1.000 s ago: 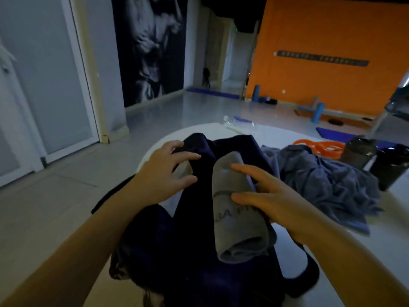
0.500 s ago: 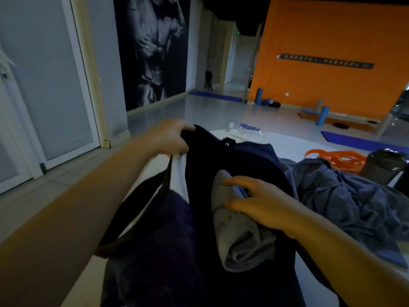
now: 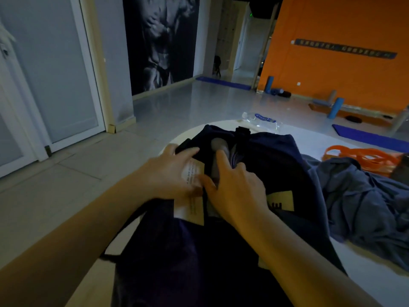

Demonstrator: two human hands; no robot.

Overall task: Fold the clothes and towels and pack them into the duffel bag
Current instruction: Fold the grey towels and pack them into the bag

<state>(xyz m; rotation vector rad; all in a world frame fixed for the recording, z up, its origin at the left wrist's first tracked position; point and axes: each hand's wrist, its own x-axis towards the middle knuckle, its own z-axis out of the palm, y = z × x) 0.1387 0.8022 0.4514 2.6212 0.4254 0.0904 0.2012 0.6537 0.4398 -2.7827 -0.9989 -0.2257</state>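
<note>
The rolled grey towel [image 3: 218, 149] has gone deep into the duffel bag [image 3: 276, 165], right hand [image 3: 236, 187] pushing

One duffel bag [image 3: 276, 165], two hands [image 3: 174, 173] [image 3: 239, 191]

White round table [image 3: 314, 138] carries duffel bag [image 3: 276, 156], grey cloth [image 3: 363, 196], orange bands [image 3: 363, 155], bottle [image 3: 263, 119].
</note>
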